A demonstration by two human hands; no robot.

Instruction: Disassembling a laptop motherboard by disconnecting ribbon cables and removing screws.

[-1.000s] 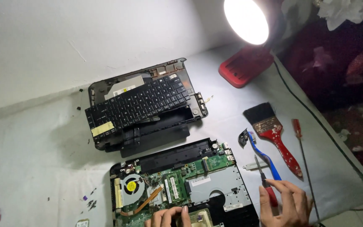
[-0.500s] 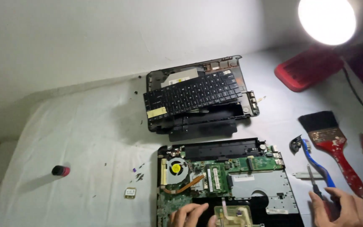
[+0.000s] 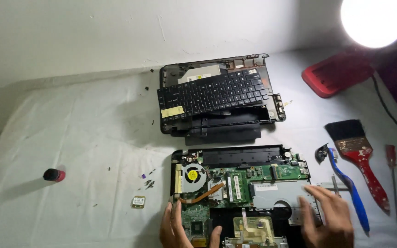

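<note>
On a white-covered surface (image 3: 69, 138), an opened black laptop base with its green circuit board exposed (image 3: 239, 183) lies at the near edge. Behind it rests a black keyboard atop an emptied laptop shell (image 3: 214, 94). The left hand (image 3: 177, 227) touches the board's left edge, fingers loosely spread, holding nothing; the right hand (image 3: 327, 220) lies flat, fingers extended, on the silver metal drive cover (image 3: 276, 195). A red-handled paintbrush (image 3: 361, 158) lies right.

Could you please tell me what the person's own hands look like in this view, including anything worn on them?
Both the left hand and the right hand are bare: no gloves, rings or watch show. No sleeves are in view; the picture's bottom edge cuts both hands off about the wrist, so the forearms are hidden. The nails look short and plain.
</note>
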